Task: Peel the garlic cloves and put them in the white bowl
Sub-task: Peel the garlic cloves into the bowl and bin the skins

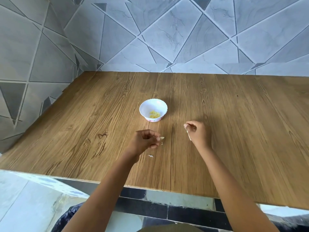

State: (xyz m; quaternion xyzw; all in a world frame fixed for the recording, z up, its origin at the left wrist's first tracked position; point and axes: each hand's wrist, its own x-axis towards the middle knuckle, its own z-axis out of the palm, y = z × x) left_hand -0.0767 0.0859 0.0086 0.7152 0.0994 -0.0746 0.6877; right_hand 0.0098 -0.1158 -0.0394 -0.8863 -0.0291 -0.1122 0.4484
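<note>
Progress: well under way by the look of it; several peeled cloves (154,114) already lying yellow in the white bowl (145,104), one more held mid-peel.
Bowl position: upright on the wooden table (234,114), beyond both hands, nearer the left one, touching neither.
Left hand (144,139): fingers curled, pinching a garlic clove (161,138) at the fingertips, pale tip poking out toward the right; low over the table, on the near side of the bowl.
Right hand (199,131): fingers curled, thumb and forefinger nipping a strip of skin (188,134) dangling below the fist; well apart from the clove, so seemingly torn free.
Clove surface: hard to tell whether fully bare or with skin left on the hidden side; too small and partly covered by fingers.
Scraps: two small bits of peel (150,156) on the table, just beside the left hand.
Unpeeled stock: none in view apart from the one being held; impossible to say whether more waiting out of frame.
Left to do, as a judgement: drop the strip, pull off any skin left on, carry the clove forward over the bowl and release it among the others.
</note>
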